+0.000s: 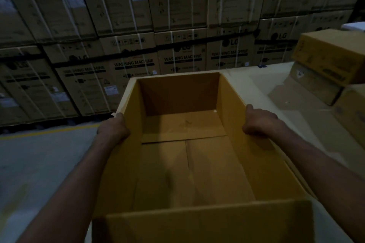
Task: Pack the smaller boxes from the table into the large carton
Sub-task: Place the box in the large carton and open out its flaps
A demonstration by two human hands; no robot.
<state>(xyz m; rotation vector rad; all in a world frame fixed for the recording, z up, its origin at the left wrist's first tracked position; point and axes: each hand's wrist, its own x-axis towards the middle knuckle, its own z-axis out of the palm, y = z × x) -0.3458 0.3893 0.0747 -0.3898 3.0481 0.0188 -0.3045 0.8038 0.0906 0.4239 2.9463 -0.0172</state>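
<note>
Now the left hand [113, 127] grips the left rim of the large carton [177, 94], its fingers curled over the outside and mostly hidden. The right hand [258, 122] clamps the right rim likewise. Open-topped, the carton sits at the bench's [266, 81] left edge. Smaller boxes [331, 55] are stacked nearby on the right, with washing-machine cartons [134, 63] piled behind.

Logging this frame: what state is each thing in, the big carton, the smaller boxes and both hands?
Large brown cardboard carton: top open, nothing inside.
Small brown cardboard boxes: closed, stacked on the white table at right.
Left hand: grips the carton's left wall.
Right hand: grips the carton's right wall.
Brown washing-machine cartons behind: closed, strapped, stacked.
</note>
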